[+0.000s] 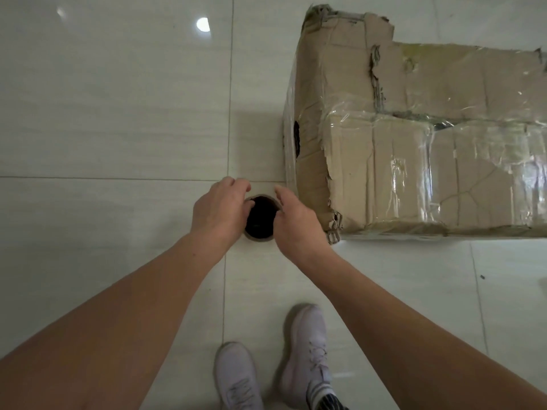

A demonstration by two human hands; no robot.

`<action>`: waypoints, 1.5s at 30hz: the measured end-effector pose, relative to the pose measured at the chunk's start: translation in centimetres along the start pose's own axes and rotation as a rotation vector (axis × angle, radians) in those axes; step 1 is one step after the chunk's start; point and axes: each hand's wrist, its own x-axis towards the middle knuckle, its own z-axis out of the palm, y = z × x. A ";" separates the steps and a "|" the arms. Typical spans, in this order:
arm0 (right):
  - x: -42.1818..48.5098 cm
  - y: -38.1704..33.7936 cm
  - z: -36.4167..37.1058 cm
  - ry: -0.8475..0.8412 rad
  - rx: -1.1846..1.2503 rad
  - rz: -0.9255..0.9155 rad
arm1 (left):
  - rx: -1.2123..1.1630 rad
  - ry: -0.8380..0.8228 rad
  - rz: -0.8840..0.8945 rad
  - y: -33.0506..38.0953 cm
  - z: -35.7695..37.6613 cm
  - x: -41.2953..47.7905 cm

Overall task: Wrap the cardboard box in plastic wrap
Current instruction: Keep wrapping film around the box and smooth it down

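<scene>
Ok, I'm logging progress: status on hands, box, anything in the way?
Left hand and right hand both grip the cardboard-cored wrap roll. Torn brown cardboard box beside it, clear film over its top. Nothing between them.

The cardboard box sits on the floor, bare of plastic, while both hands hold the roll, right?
Not bare: the head view shows clear plastic stretched over the cardboard box. It sits on the floor, and the left hand and right hand hold the roll.

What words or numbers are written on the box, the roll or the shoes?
None can be read.
The torn brown cardboard box, under clear plastic wrap: no print.
The cardboard-cored roll: only its dark hollow shows.
The left white shoe: faint mark, too blurred to read.
</scene>
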 end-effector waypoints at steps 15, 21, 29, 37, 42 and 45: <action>-5.7 10.2 -9.2 0.608 0.103 -0.226 | 0.170 0.339 0.637 11.1 0.9 -6.1; -8.8 24.3 -13.4 0.704 0.275 0.198 | 0.256 0.229 0.995 18.4 9.5 -10.1; -4.0 36.3 -13.4 0.582 0.613 0.507 | 0.591 0.040 1.178 22.6 20.8 -5.6; 4.3 42.0 -11.6 0.826 1.018 0.572 | 0.702 0.120 1.430 23.6 28.7 -0.1; 8.2 43.9 -11.5 0.999 1.082 0.485 | 0.754 0.242 1.504 24.4 30.7 3.1; 10.2 44.8 -12.0 1.109 1.113 0.445 | 0.786 0.327 1.575 24.5 32.0 4.9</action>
